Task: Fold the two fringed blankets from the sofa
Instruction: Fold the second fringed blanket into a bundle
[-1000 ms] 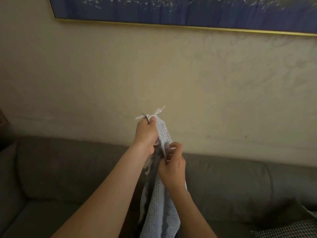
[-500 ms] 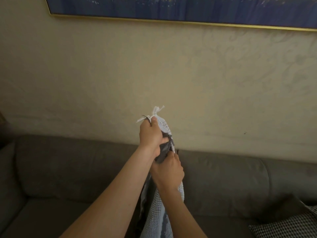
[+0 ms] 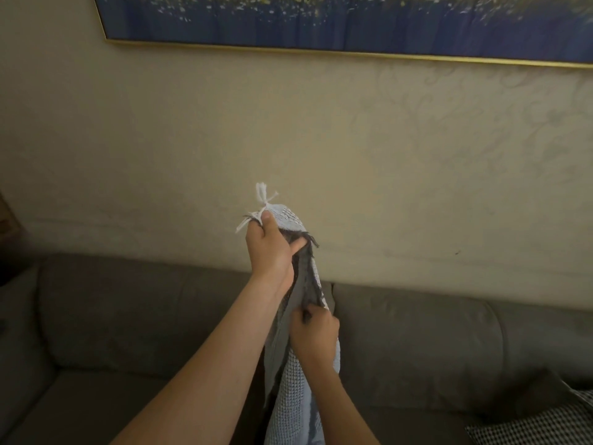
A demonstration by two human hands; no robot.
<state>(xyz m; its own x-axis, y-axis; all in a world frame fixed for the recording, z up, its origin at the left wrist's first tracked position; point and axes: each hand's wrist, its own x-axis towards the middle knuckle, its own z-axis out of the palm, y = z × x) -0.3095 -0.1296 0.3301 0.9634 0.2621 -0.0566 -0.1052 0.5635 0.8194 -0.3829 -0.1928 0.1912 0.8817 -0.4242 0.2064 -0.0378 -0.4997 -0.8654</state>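
Observation:
A light blue-grey waffle-weave fringed blanket [image 3: 293, 390] hangs bunched in a narrow column in front of the grey sofa [image 3: 128, 316]. My left hand [image 3: 271, 248] is raised and grips its top corner, with white tassels sticking out above the thumb. My right hand [image 3: 316, 335] is lower and pinches the blanket's dark edge just beneath. The lower end of the blanket runs out of view at the bottom. A black-and-white checked fabric [image 3: 539, 422] lies on the sofa seat at the far right; only part of it shows.
Behind the sofa is a beige wall [image 3: 385, 171] with a gold-framed blue painting [image 3: 353, 24] at the top. The sofa's left arm [image 3: 16, 332] curves forward at the left edge.
My right hand has slid down the blanket's edge, away from my left hand. My left hand keeps its grip on the top corner.

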